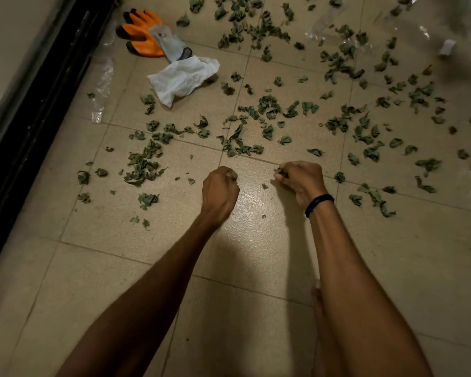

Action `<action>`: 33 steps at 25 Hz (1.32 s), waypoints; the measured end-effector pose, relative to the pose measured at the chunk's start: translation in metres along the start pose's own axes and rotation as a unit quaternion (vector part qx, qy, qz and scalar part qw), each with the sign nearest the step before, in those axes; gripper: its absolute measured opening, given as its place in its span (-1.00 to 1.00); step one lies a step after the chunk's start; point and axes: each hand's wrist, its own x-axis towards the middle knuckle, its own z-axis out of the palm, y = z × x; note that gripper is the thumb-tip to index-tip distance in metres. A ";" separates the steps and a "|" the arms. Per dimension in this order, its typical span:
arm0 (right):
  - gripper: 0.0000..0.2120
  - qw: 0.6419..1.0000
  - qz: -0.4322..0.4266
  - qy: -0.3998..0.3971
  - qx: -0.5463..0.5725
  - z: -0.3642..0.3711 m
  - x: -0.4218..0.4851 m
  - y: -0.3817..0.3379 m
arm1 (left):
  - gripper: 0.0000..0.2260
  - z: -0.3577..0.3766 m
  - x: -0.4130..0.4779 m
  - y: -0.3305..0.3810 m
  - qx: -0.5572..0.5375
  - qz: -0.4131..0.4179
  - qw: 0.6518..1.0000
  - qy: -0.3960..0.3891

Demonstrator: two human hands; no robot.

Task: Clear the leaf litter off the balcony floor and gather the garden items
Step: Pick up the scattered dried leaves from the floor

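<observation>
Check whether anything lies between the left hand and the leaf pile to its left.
Nothing blocks it: only bare tile and a few leaf scraps lie between the left hand and the leaf pile.

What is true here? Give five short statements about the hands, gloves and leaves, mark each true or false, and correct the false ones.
1. The right hand pinches leaves. True.
2. The orange gloves lie at the right edge of the view. False: they lie upper left, near the dark door track.
3. A crumpled white sheet lies beside the gloves. True.
4. The black wristband is on the left wrist. False: it is on the right wrist.
5. The floor tiles are clear of leaves. False: leaf litter lies scattered over them.
</observation>
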 end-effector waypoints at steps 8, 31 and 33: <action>-0.86 0.972 -0.090 0.101 -0.190 -0.074 -0.018 0.020 | -0.68 0.008 -0.008 0.020 0.052 0.057 0.997 -0.026; -0.83 0.873 -0.273 0.066 -0.398 -0.016 -0.004 0.041 | -0.83 0.036 -0.027 0.012 0.220 0.249 0.937 -0.104; -0.86 0.915 -0.227 0.070 -0.325 -0.018 -0.003 0.036 | -0.85 0.037 -0.026 0.017 0.198 0.206 0.954 -0.093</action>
